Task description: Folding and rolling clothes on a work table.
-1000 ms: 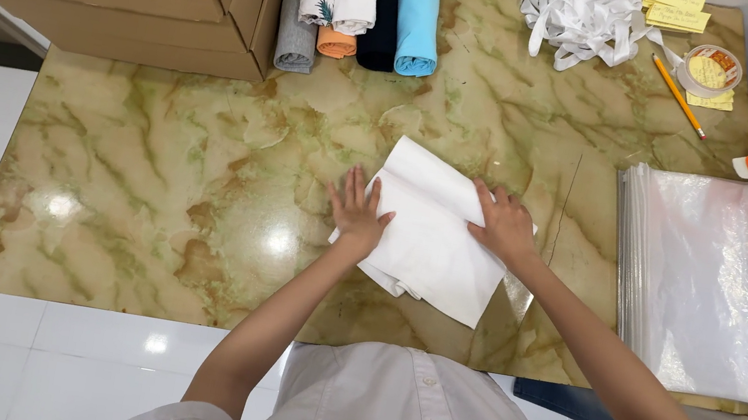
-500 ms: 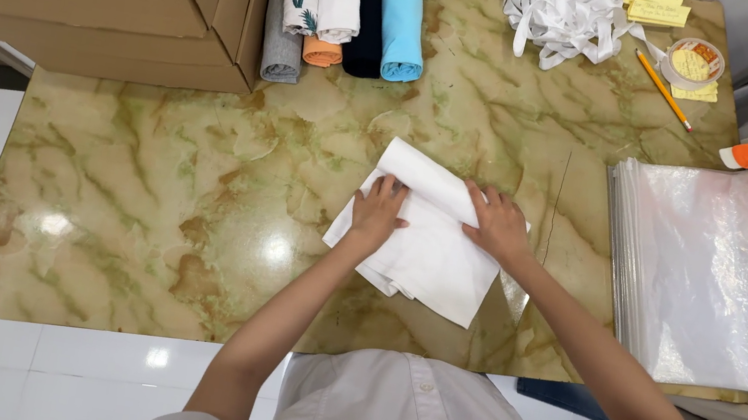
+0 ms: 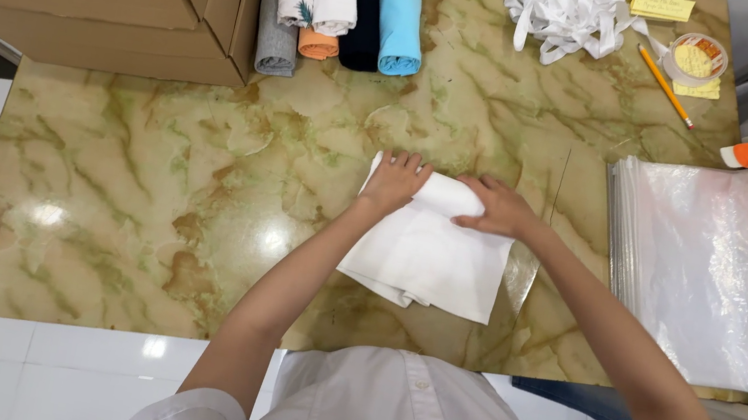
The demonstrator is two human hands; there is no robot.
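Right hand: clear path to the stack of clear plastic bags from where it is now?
Probably yes. The right hand rests on the folded white cloth, and only bare marble table lies between it and the stack of clear plastic bags to its right.

Both hands, left hand and right hand, have slid to the far edge of the white cloth, now squarer.

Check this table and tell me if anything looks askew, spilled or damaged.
Nothing looks spilled or damaged. The folded white cloth lies slightly skewed to the table edge, under the left hand and right hand. The white ribbon pile is a loose tangle, and the pencil lies diagonally.
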